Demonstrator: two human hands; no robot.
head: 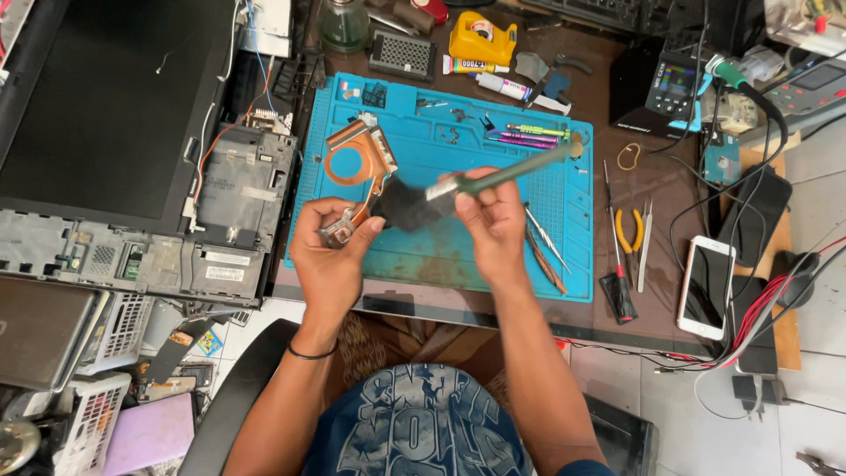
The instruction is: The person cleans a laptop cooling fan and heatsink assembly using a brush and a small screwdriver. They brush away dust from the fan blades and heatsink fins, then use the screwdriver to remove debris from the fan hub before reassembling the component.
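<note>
At frame centre, my left hand (pixel 330 256) pinches the copper heat-pipe cooler with its round fan housing (pixel 357 163) above the blue silicone work mat (pixel 441 247); my right hand (pixel 493 216) fingers grip a green-handled brush (pixel 493 179), its dark bristles against the cooler.

A cluttered brown surface (pixel 652 189) carries a blue work mat (pixel 441 256) at centre frame. An opened laptop chassis (pixel 132 159) fills the upper left. Right of the mat lie a black-handled screwdriver (pixel 615 256), yellow-handled pliers (pixel 628 231), tweezers (pixel 645 245) and a white phone (pixel 706 286). A yellow tape dispenser (pixel 481 39) sits at top centre.
</note>
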